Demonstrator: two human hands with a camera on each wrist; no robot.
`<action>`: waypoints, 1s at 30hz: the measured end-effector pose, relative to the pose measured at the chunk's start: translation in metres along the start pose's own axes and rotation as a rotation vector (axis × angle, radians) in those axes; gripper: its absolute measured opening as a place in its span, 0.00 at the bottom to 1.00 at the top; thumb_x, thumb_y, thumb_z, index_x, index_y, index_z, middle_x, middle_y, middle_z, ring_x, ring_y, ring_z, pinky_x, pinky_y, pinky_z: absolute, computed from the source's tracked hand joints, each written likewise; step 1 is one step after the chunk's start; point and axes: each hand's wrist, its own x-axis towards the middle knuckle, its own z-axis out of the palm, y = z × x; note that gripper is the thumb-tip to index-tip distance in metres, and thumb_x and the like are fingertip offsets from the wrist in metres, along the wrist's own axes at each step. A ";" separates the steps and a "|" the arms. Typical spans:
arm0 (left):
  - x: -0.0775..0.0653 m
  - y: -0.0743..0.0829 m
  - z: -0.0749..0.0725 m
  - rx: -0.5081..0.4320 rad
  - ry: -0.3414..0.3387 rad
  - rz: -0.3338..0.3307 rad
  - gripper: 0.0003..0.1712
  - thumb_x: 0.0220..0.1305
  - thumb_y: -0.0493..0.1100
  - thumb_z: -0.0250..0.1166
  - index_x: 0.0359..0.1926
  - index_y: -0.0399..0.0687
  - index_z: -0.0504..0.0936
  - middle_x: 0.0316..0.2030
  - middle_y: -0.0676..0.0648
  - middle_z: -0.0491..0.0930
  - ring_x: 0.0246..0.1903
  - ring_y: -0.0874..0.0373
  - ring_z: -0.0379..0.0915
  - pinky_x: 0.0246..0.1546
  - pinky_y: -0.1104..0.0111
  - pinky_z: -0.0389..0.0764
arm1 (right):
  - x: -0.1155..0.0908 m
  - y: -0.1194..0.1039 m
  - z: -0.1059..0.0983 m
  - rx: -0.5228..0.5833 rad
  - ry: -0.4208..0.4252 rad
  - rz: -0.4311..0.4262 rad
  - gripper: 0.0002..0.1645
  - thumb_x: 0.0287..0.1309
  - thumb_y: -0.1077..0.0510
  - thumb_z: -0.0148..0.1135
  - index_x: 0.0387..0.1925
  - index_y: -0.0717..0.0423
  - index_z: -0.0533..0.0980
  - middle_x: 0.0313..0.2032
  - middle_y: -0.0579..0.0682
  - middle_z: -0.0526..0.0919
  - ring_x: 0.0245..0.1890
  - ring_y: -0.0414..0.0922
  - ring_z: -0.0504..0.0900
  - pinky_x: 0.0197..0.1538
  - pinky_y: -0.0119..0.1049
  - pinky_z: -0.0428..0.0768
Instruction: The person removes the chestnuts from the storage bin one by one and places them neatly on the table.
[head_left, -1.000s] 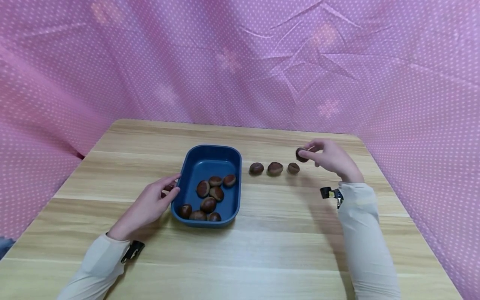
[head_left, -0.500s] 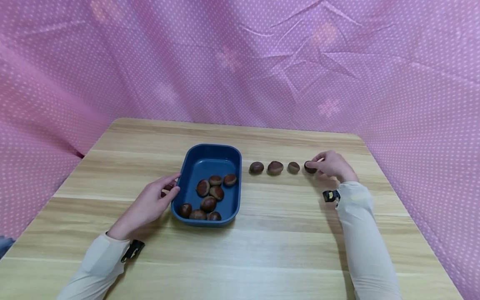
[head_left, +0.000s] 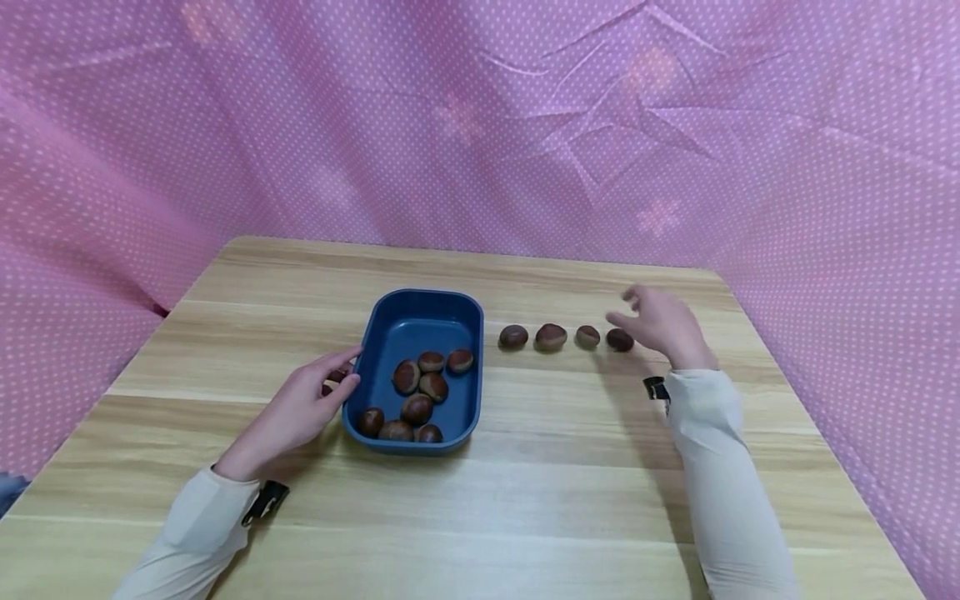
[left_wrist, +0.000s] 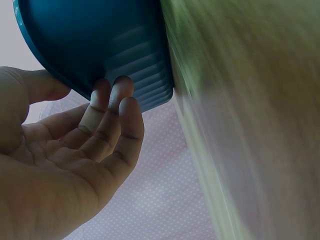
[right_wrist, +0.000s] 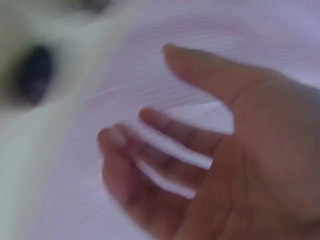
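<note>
Since a second ago we see the right hand (head_left: 660, 325) has set down the chestnut it was pinching and lifted off it; that fourth chestnut (head_left: 619, 339) now lies on the worktop (head_left: 570, 467) at the right end of a row, and the fingers (head_left: 628, 319) above it are spread and relaxed, holding nothing; the right wrist view, though blurred, shows the same loose, empty palm (right_wrist: 240, 165).

The relation that matters: the fourth chestnut lies just below and a little to the left of the right fingertips, near but no longer touched; the row of chestnuts (head_left: 551, 336) runs left to right across the worktop, its long axis pointing back toward the blue tray (head_left: 420, 307); the right hand is by far the nearer to the row, the left being well apart from it.

We find the left hand (head_left: 300, 408) on the tray's left side; its fingers (left_wrist: 112, 95) rest straight against the outer wall of the tray, thumb over the rim, steadying rather than clutching; inside the tray, toward its near end, lie seven more chestnuts (head_left: 417, 408).

A pink dotted cloth (head_left: 480, 125) hangs behind and to both sides; we can read no brand, label or writing anywhere.
</note>
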 end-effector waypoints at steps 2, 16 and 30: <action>0.001 0.000 -0.001 -0.001 -0.001 0.003 0.28 0.80 0.42 0.53 0.75 0.34 0.64 0.53 0.36 0.81 0.50 0.45 0.80 0.51 0.51 0.82 | -0.008 -0.036 -0.003 0.022 0.025 -0.152 0.36 0.68 0.42 0.63 0.68 0.61 0.71 0.61 0.64 0.79 0.56 0.60 0.81 0.57 0.58 0.78; 0.000 -0.001 -0.002 0.001 -0.008 -0.005 0.29 0.81 0.44 0.52 0.75 0.36 0.64 0.53 0.36 0.81 0.51 0.46 0.79 0.51 0.51 0.83 | -0.007 -0.214 0.106 -0.403 -0.487 -0.570 0.52 0.54 0.45 0.77 0.76 0.37 0.61 0.69 0.48 0.66 0.65 0.51 0.70 0.61 0.46 0.78; -0.001 -0.004 -0.002 -0.005 -0.013 0.013 0.28 0.81 0.42 0.52 0.75 0.38 0.64 0.58 0.35 0.80 0.52 0.46 0.80 0.51 0.50 0.82 | 0.004 -0.219 0.134 -0.293 -0.473 -0.698 0.52 0.58 0.33 0.70 0.78 0.35 0.57 0.76 0.48 0.57 0.70 0.54 0.65 0.67 0.52 0.73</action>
